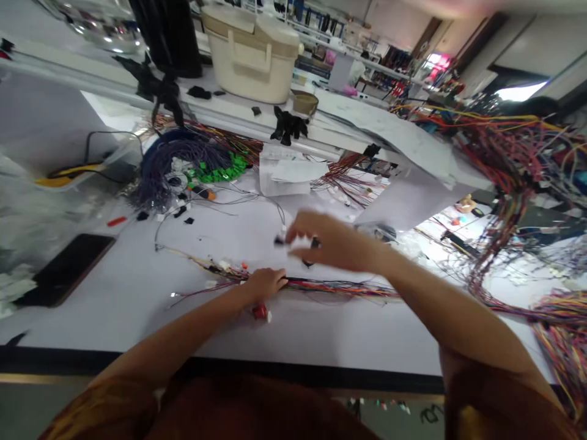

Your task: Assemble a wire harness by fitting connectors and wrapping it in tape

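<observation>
A long bundle of thin coloured wires (pixel 339 286) runs sideways across the white table. My left hand (pixel 266 284) is closed round the bundle near its left part, where the wires fan out into loose ends. Just below that hand lies a red connector (pixel 260 312) with a white piece beside it. Above the bundle, my right hand (pixel 316 241) hangs in the air, blurred, with thumb and fingers curved apart. Small dark pieces show by its fingertips and under its palm; whether they touch the hand is unclear.
A dark phone (pixel 68 269) and plastic bags (pixel 41 208) lie at left. Purple wires with green connectors (pixel 220 168) are behind, near white papers (pixel 293 171). A shelf above carries a beige container (pixel 252 61). Tangled wires (pixel 509 183) hang at right.
</observation>
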Action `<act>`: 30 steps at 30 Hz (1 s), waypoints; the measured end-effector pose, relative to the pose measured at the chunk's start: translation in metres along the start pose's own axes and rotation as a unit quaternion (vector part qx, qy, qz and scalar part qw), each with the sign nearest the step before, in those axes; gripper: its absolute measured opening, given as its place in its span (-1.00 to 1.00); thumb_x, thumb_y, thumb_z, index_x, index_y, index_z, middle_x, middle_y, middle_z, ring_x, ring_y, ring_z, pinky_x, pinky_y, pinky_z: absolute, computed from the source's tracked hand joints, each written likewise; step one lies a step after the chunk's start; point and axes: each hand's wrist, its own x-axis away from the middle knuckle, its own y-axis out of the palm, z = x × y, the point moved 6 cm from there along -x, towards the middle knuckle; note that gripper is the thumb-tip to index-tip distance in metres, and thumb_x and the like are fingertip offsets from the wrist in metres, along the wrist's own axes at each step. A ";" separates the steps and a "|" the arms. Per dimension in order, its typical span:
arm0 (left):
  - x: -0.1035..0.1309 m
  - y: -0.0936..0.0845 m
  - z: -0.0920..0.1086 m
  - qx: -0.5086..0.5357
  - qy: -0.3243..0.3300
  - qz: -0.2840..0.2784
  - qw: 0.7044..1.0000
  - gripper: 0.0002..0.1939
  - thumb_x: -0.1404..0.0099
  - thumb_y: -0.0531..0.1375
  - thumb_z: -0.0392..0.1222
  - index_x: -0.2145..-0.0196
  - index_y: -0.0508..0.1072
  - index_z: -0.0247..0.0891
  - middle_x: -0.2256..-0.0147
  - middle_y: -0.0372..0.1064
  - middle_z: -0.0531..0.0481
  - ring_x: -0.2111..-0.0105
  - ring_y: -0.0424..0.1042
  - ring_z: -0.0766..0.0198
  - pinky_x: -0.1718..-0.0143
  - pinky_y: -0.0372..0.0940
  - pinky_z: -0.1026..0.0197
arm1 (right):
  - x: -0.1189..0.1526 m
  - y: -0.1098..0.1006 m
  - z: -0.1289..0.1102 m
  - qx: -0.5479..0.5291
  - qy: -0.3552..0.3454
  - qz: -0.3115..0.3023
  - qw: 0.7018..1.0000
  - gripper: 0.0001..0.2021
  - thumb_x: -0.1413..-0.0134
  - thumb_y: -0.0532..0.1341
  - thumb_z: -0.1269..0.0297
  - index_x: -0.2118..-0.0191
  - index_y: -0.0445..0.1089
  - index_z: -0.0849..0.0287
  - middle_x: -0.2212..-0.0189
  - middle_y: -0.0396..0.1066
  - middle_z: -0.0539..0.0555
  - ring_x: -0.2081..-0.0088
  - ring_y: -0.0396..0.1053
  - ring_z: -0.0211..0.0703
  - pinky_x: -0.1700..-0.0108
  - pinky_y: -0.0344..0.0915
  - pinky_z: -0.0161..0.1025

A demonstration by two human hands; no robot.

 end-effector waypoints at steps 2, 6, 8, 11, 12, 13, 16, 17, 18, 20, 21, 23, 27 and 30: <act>0.006 -0.008 -0.002 0.022 0.033 0.016 0.999 -0.75 -0.39 0.05 -0.06 0.09 0.41 -0.19 0.14 0.49 -0.14 0.11 0.50 0.11 0.10 0.32 0.12 | -0.034 -0.051 0.021 0.056 0.039 0.119 0.991 -0.78 -0.26 0.12 0.24 0.13 0.43 0.22 0.16 0.41 0.10 0.14 0.35 -0.22 0.06 0.30 -0.21; 0.021 -0.036 -0.013 0.018 0.050 0.090 0.995 -0.69 -0.37 0.09 -0.15 -0.04 0.35 -0.25 -0.02 0.38 -0.19 -0.03 0.39 0.10 -0.08 0.26 0.09 | -0.099 -0.112 0.047 0.138 0.053 0.268 0.952 -0.78 -0.17 0.12 0.28 0.36 0.43 0.30 0.30 0.35 0.01 0.04 0.38 -0.16 -0.06 0.25 -0.01; 0.027 -0.043 -0.016 0.005 0.043 0.098 0.994 -0.71 -0.38 0.08 -0.18 -0.02 0.36 -0.26 0.01 0.39 -0.18 -0.01 0.39 0.09 -0.07 0.27 0.07 | -0.124 -0.125 0.058 0.165 0.100 0.270 0.943 -0.79 -0.10 0.17 0.29 0.46 0.38 0.32 0.36 0.33 -0.03 -0.02 0.40 -0.03 -0.06 0.24 0.11; 0.033 -0.039 -0.007 -0.010 0.058 0.080 0.995 -0.75 -0.39 0.09 -0.17 0.02 0.40 -0.28 0.06 0.42 -0.18 0.04 0.40 0.08 -0.03 0.28 0.07 | -0.142 -0.134 0.065 0.181 0.178 0.247 0.935 -0.72 -0.14 0.07 0.27 0.50 0.30 0.37 0.37 0.35 -0.02 -0.08 0.40 0.08 -0.06 0.21 0.14; 0.034 -0.034 0.000 -0.017 0.069 0.071 0.995 -0.75 -0.39 0.09 -0.17 0.03 0.40 -0.29 0.07 0.42 -0.17 0.05 0.40 0.08 -0.02 0.28 0.06 | -0.142 -0.137 0.064 0.180 0.191 0.251 0.932 -0.70 -0.17 0.01 0.27 0.48 0.29 0.36 0.34 0.36 -0.01 -0.11 0.38 0.08 -0.08 0.19 0.12; 0.034 -0.028 0.007 -0.024 0.082 0.061 0.994 -0.75 -0.40 0.10 -0.15 0.04 0.41 -0.29 0.07 0.42 -0.17 0.05 0.40 0.08 -0.02 0.27 0.06 | -0.140 -0.140 0.060 0.175 0.197 0.267 0.927 -0.72 -0.18 0.02 0.25 0.45 0.29 0.32 0.30 0.38 0.01 -0.14 0.36 0.08 -0.12 0.18 0.10; 0.034 -0.011 0.026 -0.056 0.107 0.050 0.991 -0.67 -0.37 0.14 -0.08 -0.02 0.38 -0.29 0.02 0.38 -0.18 0.01 0.36 0.04 -0.04 0.25 0.02 | -0.120 -0.146 0.047 0.137 0.169 0.322 0.921 -0.77 0.00 0.33 0.16 0.34 0.33 0.16 0.25 0.41 0.00 -0.09 0.39 0.05 -0.18 0.24 0.01; 0.032 -0.006 0.029 -0.071 0.103 0.053 0.991 -0.60 -0.35 0.17 -0.06 -0.07 0.34 -0.30 -0.03 0.36 -0.21 -0.01 0.35 0.02 -0.04 0.25 0.00 | -0.109 -0.147 0.042 0.119 0.149 0.348 0.918 -0.72 0.05 0.37 0.12 0.31 0.35 0.15 0.30 0.37 -0.02 -0.03 0.40 0.01 -0.14 0.28 -0.04; 0.030 -0.001 0.030 -0.087 0.093 0.055 0.990 -0.55 -0.33 0.19 -0.07 -0.11 0.31 -0.30 -0.06 0.33 -0.23 -0.04 0.34 -0.01 -0.05 0.24 -0.01 | -0.096 -0.146 0.037 0.103 0.121 0.377 0.912 -0.71 -0.01 0.34 0.06 0.28 0.38 0.15 0.36 0.31 -0.04 0.03 0.41 -0.05 -0.08 0.31 -0.11; 0.024 0.008 0.026 -0.121 0.065 0.047 0.989 -0.58 -0.34 0.18 -0.16 -0.12 0.30 -0.33 -0.04 0.34 -0.26 -0.04 0.34 -0.03 -0.03 0.25 -0.01 | -0.064 -0.136 0.029 0.074 0.061 0.421 0.902 -0.69 -0.19 0.17 0.02 0.23 0.41 0.19 0.42 0.19 -0.07 0.15 0.40 -0.21 0.05 0.29 -0.24; 0.021 0.012 0.023 -0.134 0.055 0.033 0.989 -0.65 -0.36 0.14 -0.22 -0.08 0.34 -0.33 0.00 0.36 -0.25 -0.01 0.37 -0.02 0.01 0.27 0.01 | -0.047 -0.126 0.026 0.056 0.034 0.428 0.902 -0.72 -0.22 0.16 0.04 0.23 0.42 0.17 0.44 0.18 -0.07 0.23 0.37 -0.26 0.12 0.29 -0.28; 0.015 0.014 0.016 -0.147 0.048 -0.001 0.988 -0.74 -0.40 0.03 -0.28 0.01 0.40 -0.31 0.09 0.39 -0.20 0.11 0.44 0.03 0.14 0.31 0.06 | -0.015 -0.096 0.029 0.012 0.007 0.384 0.923 -0.82 -0.21 0.22 0.13 0.24 0.40 0.14 0.47 0.24 -0.08 0.37 0.27 -0.29 0.24 0.26 -0.30; 0.006 -0.018 0.006 -0.178 0.082 0.003 0.981 -0.63 -0.43 -0.04 -0.24 -0.11 0.37 -0.16 0.06 0.34 -0.17 0.32 0.47 0.13 0.34 0.29 0.11 | 0.058 -0.019 0.080 -0.053 0.110 0.316 0.941 -0.86 -0.17 0.25 0.24 0.36 0.39 0.17 0.46 0.33 -0.06 0.38 0.29 -0.30 0.27 0.25 -0.28; 0.001 -0.053 0.001 -0.229 0.139 0.086 0.960 -0.46 -0.36 0.00 -0.36 -0.27 0.22 -0.11 0.05 0.32 -0.19 0.29 0.44 0.12 0.29 0.28 0.10 | 0.135 0.032 0.131 -0.051 0.222 0.341 0.912 -0.88 -0.15 0.23 0.23 0.35 0.41 0.16 0.41 0.39 -0.02 0.33 0.33 -0.24 0.20 0.27 -0.22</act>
